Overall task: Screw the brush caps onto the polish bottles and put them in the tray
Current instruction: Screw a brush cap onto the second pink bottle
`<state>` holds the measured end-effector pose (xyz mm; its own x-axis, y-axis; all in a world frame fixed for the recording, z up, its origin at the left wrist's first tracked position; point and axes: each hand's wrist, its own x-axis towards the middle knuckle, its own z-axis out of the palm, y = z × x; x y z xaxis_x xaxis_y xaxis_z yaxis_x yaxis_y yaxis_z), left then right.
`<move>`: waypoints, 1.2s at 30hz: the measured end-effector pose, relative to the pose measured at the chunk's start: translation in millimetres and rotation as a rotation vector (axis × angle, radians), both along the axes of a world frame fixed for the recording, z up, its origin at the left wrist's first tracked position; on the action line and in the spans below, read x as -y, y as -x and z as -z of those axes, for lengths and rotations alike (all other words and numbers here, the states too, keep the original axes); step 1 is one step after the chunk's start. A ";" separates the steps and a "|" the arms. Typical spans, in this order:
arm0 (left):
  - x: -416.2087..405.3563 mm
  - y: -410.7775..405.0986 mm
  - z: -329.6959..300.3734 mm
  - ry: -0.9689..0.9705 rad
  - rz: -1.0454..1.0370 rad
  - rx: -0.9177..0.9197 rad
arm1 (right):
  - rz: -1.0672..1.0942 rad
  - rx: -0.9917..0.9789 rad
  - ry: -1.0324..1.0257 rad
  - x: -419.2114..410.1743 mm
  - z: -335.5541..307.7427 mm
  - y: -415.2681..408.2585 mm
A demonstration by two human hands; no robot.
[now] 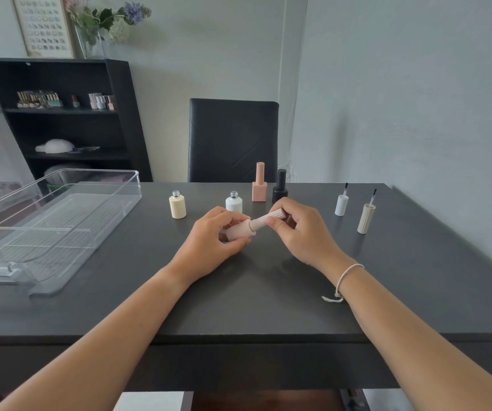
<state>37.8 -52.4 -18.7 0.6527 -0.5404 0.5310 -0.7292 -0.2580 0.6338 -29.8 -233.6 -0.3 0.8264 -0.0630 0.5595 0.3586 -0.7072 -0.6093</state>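
Two bottles, the peach square one [259, 189] and the black one [279, 186], already stand capped at the back of the counter [268, 292]. You are on a third: your left hand [209, 241] grips the pink bottle [239, 231] on its side, your right hand [298, 229] pinches its ribbed cap [268, 219] at the neck. Still uncapped are the cream bottle [177, 206] and the white bottle [233, 203]; their brush caps, white [341, 204] and cream [365, 218], wait to your right. Nothing sits in the clear tray [105, 209] yet.
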 end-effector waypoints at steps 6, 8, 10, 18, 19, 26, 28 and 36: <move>0.9 0.2 -0.9 0.021 -0.012 -0.028 | -0.002 0.010 -0.035 -1.3 0.1 -0.3; 0.7 0.3 -1.2 0.018 -0.022 -0.040 | -0.004 0.012 -0.051 -1.9 0.0 -0.8; 0.2 -0.1 -1.2 -0.004 -0.060 -0.044 | -0.001 0.022 -0.082 -1.2 -2.1 -2.4; 3.9 2.8 -0.2 -0.271 -0.305 0.007 | 0.068 0.038 -0.112 16.6 -46.0 -24.3; 4.7 3.0 -0.5 -0.298 -0.319 0.003 | 0.071 0.034 -0.092 17.9 -53.0 -29.7; 0.3 -6.5 0.9 -0.352 -0.340 -0.005 | 0.078 -0.091 0.078 6.8 -79.4 -97.2; 2.4 -4.6 0.4 -0.352 -0.336 -0.002 | 0.087 -0.129 0.136 5.5 -80.0 -106.3; 2.6 -6.5 1.1 -0.354 -0.335 -0.001 | 0.180 -0.158 0.356 -5.3 -72.5 -131.0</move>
<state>44.3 -55.0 -19.8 0.8222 -0.4477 0.3515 -0.5684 -0.6787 0.4651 101.2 -228.3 72.2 0.8973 -0.0402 0.4396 0.1319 -0.9259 -0.3540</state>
